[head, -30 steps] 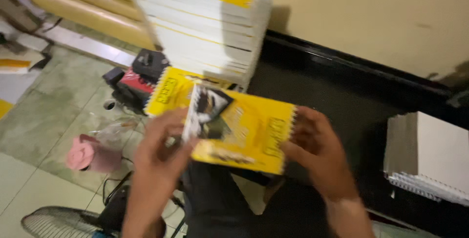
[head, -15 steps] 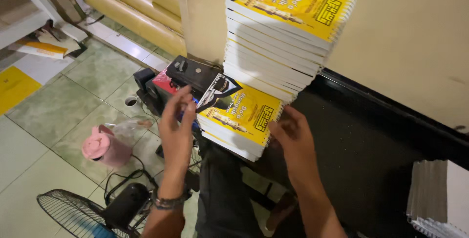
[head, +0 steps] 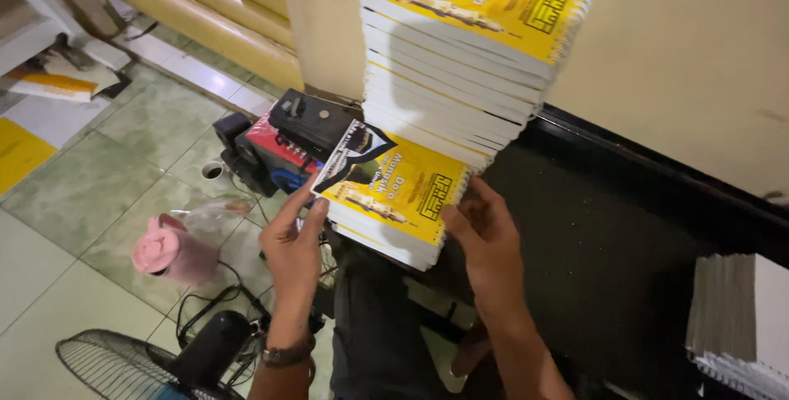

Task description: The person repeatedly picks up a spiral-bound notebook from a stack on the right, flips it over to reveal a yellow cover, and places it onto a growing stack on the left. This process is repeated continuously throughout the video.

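Both hands hold a small stack of yellow spiral-bound booklets (head: 386, 195) at the black desk's (head: 625, 227) near edge — left hand (head: 292, 248) with its grip curled on the stack's left side, right hand (head: 485, 240) pressed to the spiral side. A taller booklet pile (head: 468, 55) rises just behind; a pink jug (head: 168, 248) stands on the floor.
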